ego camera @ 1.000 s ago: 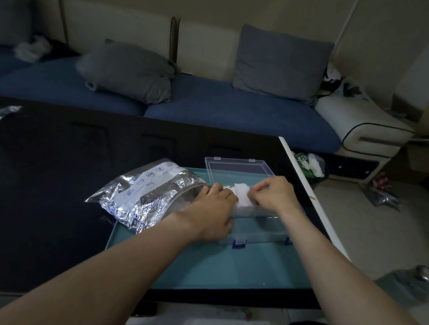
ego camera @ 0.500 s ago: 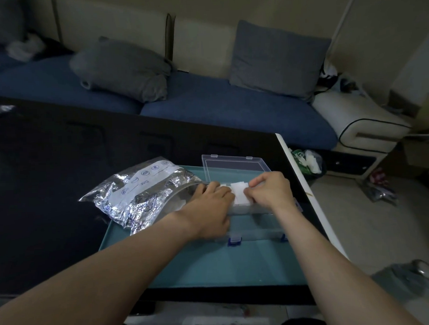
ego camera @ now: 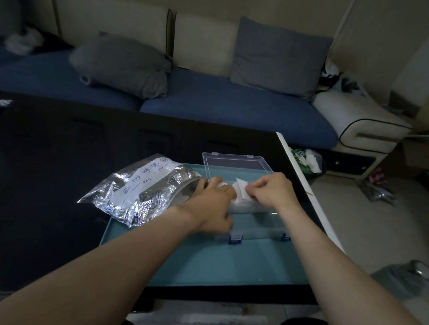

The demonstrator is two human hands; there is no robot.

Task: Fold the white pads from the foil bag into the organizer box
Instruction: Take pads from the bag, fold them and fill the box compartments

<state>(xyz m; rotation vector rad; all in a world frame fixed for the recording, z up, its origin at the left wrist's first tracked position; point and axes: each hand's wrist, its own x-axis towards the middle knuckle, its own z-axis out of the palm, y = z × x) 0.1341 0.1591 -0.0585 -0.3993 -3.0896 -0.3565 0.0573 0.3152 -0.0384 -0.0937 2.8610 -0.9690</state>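
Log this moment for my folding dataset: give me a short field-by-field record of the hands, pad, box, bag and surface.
left hand: over the box's left part, fingers curled at the pad's left edge
right hand: pinches the pad's right side
white pad: held between both hands above the box, partly folded
organizer box: clear, blue latches, lid open and leaning away
foil bag: crinkled, left of the box, partly on the tray
teal tray: under box and bag, on the dark table
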